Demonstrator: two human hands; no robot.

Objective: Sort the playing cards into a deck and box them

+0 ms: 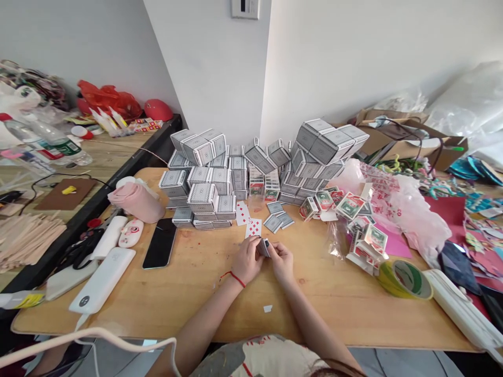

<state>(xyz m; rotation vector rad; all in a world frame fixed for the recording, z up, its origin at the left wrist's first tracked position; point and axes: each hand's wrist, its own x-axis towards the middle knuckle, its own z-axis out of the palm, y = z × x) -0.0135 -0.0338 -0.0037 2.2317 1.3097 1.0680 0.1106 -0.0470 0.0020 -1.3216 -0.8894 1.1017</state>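
Note:
Near the middle of the wooden table [188,293], my left hand [248,262] and my right hand [282,262] come together around a small stack of playing cards [263,247]. Fingers of both hands are closed on it; how many cards it has I cannot tell. Just beyond lie two face-up red diamond cards, one a diamond card [253,228] close to my left fingers. Several face-down cards [278,217] rest right of them. Behind these rise piles of grey-backed card decks, a left pile [202,199] and a right pile [314,157].
Opened card boxes [369,246] lie right, by a pink plastic bag [396,193] and a yellow tape roll [405,280]. To the left are a black phone [159,244], a white power bank [102,280] and a rolled pink cloth [137,200]. A paper scrap [268,309] lies near the front.

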